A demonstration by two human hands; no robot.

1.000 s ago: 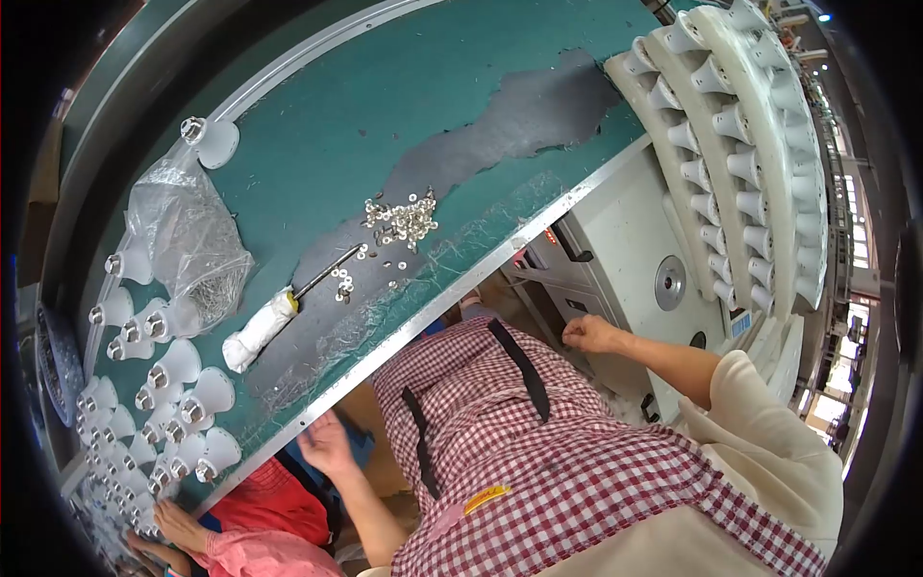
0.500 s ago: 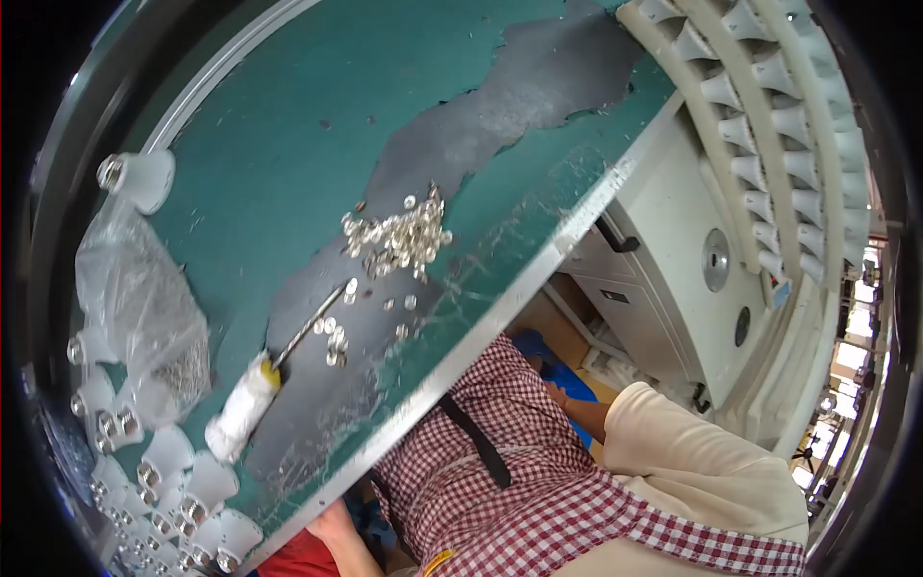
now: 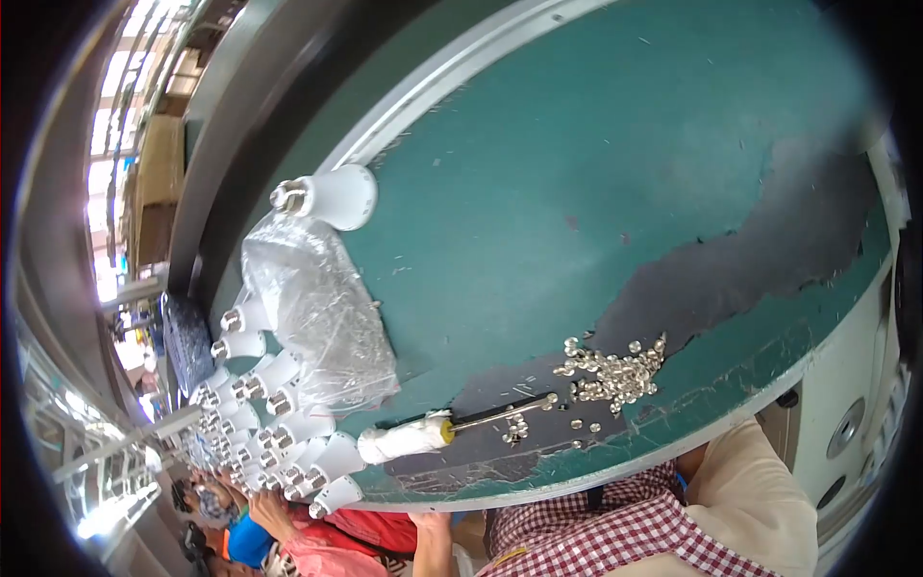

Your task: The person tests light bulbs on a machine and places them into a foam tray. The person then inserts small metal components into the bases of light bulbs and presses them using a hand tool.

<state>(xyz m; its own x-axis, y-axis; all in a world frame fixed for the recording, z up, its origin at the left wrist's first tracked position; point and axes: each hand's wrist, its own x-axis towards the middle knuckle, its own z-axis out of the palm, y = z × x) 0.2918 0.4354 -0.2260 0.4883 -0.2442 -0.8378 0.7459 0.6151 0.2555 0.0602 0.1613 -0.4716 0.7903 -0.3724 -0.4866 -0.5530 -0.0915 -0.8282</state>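
Observation:
My left hand point(image 3: 430, 520) is at the front edge of the table, its fingers hidden beneath or behind the edge. Only a bit of my right forearm point(image 3: 694, 462) shows below the cream sleeve; the table edge covers the hand. On the table lies a tool with a white-wrapped handle point(image 3: 404, 440), a yellow collar and a thin metal shaft. Its tip touches or nearly touches a few of the small shiny metal discs point(image 3: 615, 375) heaped on a dark worn patch. Neither hand touches these things.
Many white light bulbs point(image 3: 312, 457) crowd the table's left end beside a clear plastic bag point(image 3: 327, 317). Another bulb point(image 3: 338, 197) lies past the bag. A co-worker's hand point(image 3: 272, 510) is at the bulbs' near side. A pale cabinet point(image 3: 846, 428) stands lower right.
The view has swung left, so the table contents appear farther right and the co-worker comes into view. My right hand has gone out of sight. The tool, discs and bag lie as before.

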